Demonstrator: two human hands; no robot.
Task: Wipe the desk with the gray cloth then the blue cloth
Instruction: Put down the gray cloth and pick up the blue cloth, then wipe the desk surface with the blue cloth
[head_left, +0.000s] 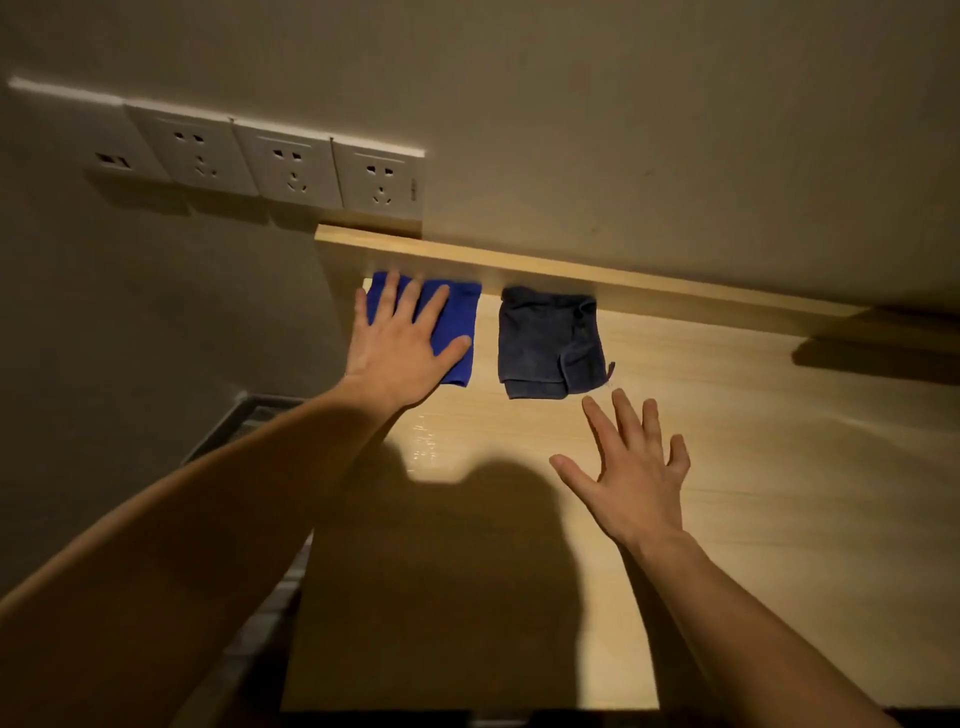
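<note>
**Two cloths at the back edge**

The left hand (402, 345) lies flat, fingers spread, on the blue cloth (457, 332) at eleven o'clock on the tabletop (753, 467). The right hand (636, 478) hovers spread, grasping nothing, just below the gray cloth (548, 345) at twelve. Both look soft, limp and light; pressing a palm flat on top should work.

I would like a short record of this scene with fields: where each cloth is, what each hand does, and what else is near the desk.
blue cloth: flat on the desk, far left corner, near the back ledge
gray cloth: on the desk, right of the blue cloth, apart from it, partly folded
left hand: open, palm flat on the blue cloth
right hand: open, fingers spread, nearer than the gray cloth, not touching it
desk: light wood, a shiny patch near the left forearm
wall sockets: row on the wall above the desk's left corner
</note>
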